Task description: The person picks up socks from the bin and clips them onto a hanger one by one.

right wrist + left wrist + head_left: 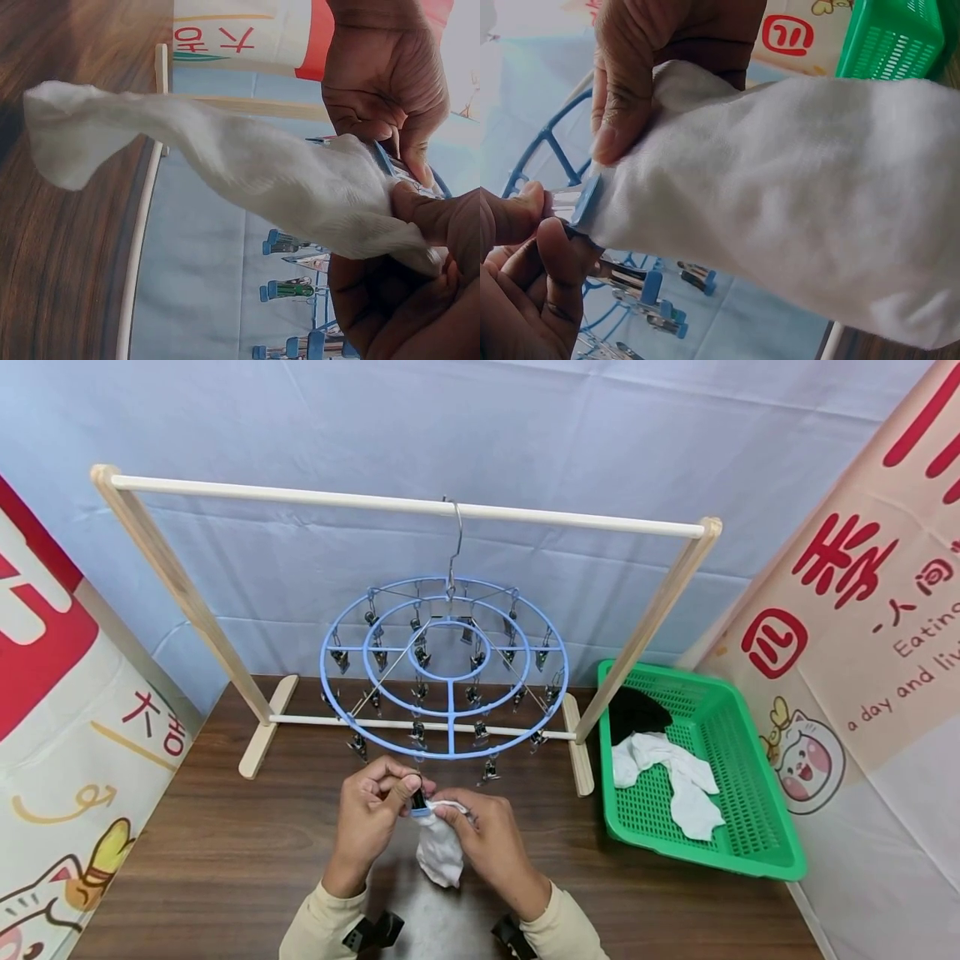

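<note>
In the head view my left hand (367,814) pinches the handles of a metal clip (589,199) with blue tips, at the near side of a round blue drying hanger (452,718). Beside it, my right hand (487,831) grips a white sock (440,852) by its upper edge, thumb on top. The sock hangs down over the table. The left wrist view has the clip's blue tip lying against the sock's edge, close to the right thumb. Behind the cloth, the far tip of this clip is hidden.
A wooden rack (255,702) carries the hanger by a metal hook (456,543) on its top bar. Several other clips (491,768) dangle from the rings. At the right, a green basket (705,852) contains white socks (667,768) and a black cloth item (637,712).
</note>
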